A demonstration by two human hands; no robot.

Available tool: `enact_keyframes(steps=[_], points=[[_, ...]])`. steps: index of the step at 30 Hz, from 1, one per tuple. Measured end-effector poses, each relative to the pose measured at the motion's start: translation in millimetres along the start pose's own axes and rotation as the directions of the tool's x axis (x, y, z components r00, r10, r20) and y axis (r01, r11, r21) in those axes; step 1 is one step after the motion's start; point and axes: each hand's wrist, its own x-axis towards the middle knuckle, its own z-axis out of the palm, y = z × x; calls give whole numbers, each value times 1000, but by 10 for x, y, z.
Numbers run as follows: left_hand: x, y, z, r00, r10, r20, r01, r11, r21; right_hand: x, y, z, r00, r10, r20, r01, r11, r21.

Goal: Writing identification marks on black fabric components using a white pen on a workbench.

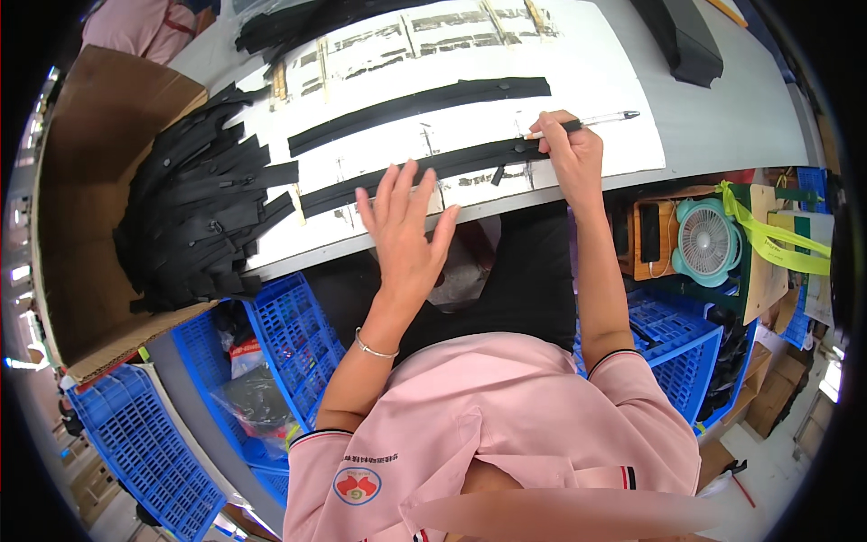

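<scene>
The left hand (406,237), fingers spread flat, presses the near black strip (424,172) onto the tabletop (722,117). The strip's long axis runs left to right, rising toward the right hand (571,149), whose grip pinches a pen (587,120) at the strip's right end. A second strip (420,104) lies beyond it. The pen tip's contact is hidden by the fingers.

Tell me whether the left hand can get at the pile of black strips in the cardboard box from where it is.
Probably yes: the left hand hovers open over the table edge, and nothing stands between it and the pile of black strips to its left.
</scene>
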Motion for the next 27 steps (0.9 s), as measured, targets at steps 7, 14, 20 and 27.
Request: enact_keyframes(steps=[7, 14, 20, 27], points=[[501, 430, 458, 994, 94, -55, -107, 946, -305, 11, 1, 23, 1000, 2, 24, -1, 1000, -7], [632, 448, 666, 997, 67, -41, -75, 963, -258, 21, 21, 36, 998, -23, 63, 28, 995, -92], [625, 464, 694, 997, 57, -60, -70, 968, -241, -8, 104, 27, 992, -124, -6, 123, 991, -51], [613, 471, 712, 995, 64, -80, -81, 969, -234, -36, 105, -64, 987, -126, 103, 128, 992, -17]])
